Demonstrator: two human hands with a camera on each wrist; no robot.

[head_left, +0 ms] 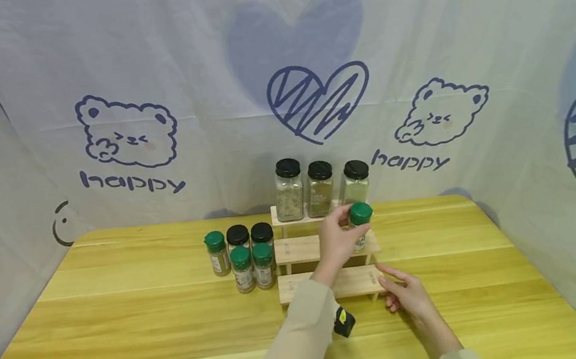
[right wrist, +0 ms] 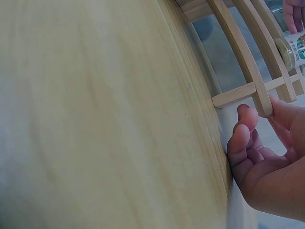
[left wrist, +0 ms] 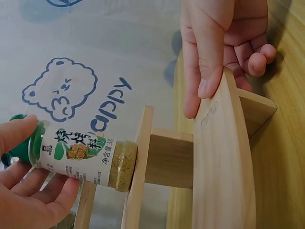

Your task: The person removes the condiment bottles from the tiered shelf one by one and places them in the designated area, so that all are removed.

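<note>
My left hand (head_left: 337,239) holds a spice jar (left wrist: 76,155) near its green cap, with thumb and fingers around it. The jar stands upright at the right end of the middle step of a three-step wooden rack (head_left: 299,251), its base right at the board in the left wrist view. Its label carries Chinese writing and its contents are yellowish brown. My right hand (head_left: 407,293) pinches the right end of the lowest step, thumb on top of the board; the other fingers curl below it in the right wrist view (right wrist: 259,152).
Several black-capped jars (head_left: 319,190) line the top step. Left of the rack, a group of green-capped and black-capped spice jars (head_left: 242,270) stands on the wooden table (head_left: 120,328). A printed cloth (head_left: 200,43) hangs behind the table's back edge.
</note>
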